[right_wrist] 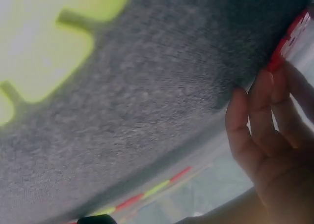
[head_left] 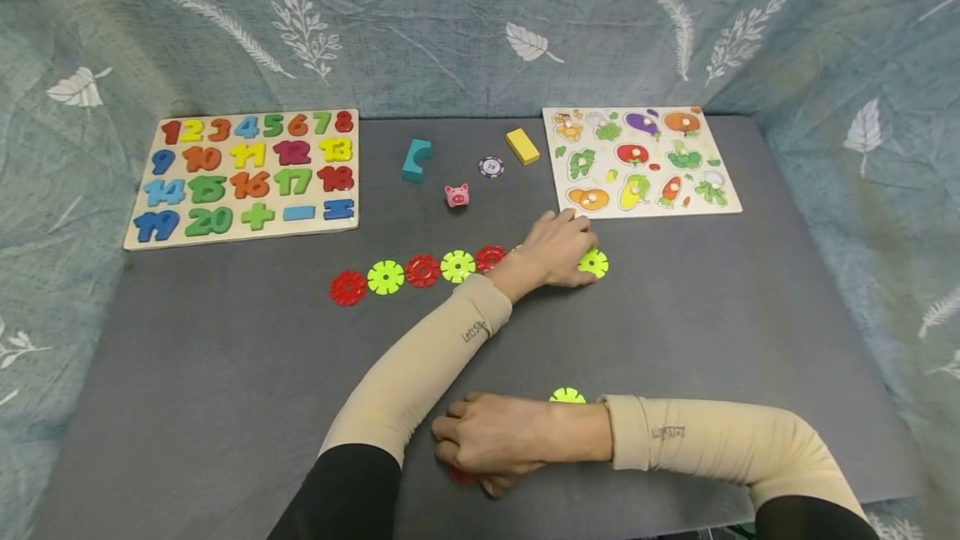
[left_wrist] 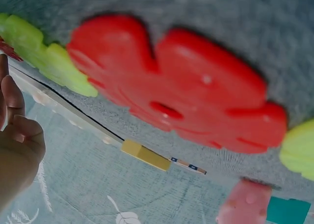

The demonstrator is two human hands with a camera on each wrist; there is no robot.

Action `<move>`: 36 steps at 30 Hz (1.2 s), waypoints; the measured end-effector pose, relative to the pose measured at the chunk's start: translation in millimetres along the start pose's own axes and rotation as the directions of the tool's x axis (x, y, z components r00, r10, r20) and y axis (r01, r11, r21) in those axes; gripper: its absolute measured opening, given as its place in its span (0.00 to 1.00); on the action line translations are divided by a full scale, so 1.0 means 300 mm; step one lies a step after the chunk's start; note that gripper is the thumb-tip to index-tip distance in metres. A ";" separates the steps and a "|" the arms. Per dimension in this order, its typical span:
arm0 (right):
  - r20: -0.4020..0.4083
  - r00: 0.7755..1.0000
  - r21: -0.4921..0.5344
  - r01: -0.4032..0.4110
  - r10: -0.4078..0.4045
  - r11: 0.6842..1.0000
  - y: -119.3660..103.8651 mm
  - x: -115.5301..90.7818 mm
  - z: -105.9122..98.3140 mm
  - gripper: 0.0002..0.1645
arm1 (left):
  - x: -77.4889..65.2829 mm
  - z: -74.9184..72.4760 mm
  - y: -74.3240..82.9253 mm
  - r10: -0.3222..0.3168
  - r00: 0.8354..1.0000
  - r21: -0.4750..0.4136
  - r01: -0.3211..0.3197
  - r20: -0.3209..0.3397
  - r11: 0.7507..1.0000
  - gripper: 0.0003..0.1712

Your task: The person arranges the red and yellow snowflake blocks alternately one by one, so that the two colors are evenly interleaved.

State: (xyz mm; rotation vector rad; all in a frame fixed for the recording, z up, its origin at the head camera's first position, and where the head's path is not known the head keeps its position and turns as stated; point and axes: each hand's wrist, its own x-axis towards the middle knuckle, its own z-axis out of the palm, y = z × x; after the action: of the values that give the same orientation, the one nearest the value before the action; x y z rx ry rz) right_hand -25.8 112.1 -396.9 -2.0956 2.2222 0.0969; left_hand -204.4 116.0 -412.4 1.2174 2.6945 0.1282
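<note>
My left hand [head_left: 557,248] reaches over the right end of a row of notched, flower-shaped plastic discs. Its thumb and fingers hold a yellow-green disc [head_left: 595,263] at the edges, on the table. Under the hand and wrist, part of the row is hidden. Close to the left wrist camera lies a red disc [left_wrist: 171,86], beside a yellow-green disc [left_wrist: 51,54]. Near the table's front, my right hand [head_left: 495,436] pinches a red disc [head_left: 462,475], mostly covered by the hand; its red edge [right_wrist: 290,40] shows at the fingertips. Another yellow-green disc [head_left: 567,395] lies just beyond the right wrist.
At the back left lies a number puzzle board [head_left: 270,223], at the back right a vegetable puzzle board [head_left: 660,165]. Between them are a teal block [head_left: 415,161], a pink pig figure [head_left: 457,196], a poker chip [head_left: 491,167] and a yellow block [head_left: 522,147]. A leaf-patterned curtain [head_left: 450,40] hangs behind.
</note>
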 end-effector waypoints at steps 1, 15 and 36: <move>-0.001 1.000 -0.011 0.014 -0.014 1.000 0.003 0.002 -0.001 0.19 | -0.003 -0.001 -0.002 -0.004 1.000 -0.003 0.004 0.001 1.000 0.28; -0.087 0.986 0.252 -0.119 0.146 0.960 0.110 -0.145 -0.030 0.31 | -0.023 0.000 -0.015 -0.011 1.000 -0.014 0.011 -0.013 1.000 0.30; -0.109 0.657 0.454 -0.634 0.746 0.626 0.398 -0.642 -0.006 0.32 | -0.024 -0.004 0.000 -0.002 0.999 0.035 0.001 0.036 0.999 0.30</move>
State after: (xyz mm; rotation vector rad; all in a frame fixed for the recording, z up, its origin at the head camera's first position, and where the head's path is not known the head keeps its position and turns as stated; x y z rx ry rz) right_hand -133.8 310.2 -376.3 -0.9865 2.8119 -0.5903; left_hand -199.9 110.5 -410.3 1.2149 2.6773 0.0584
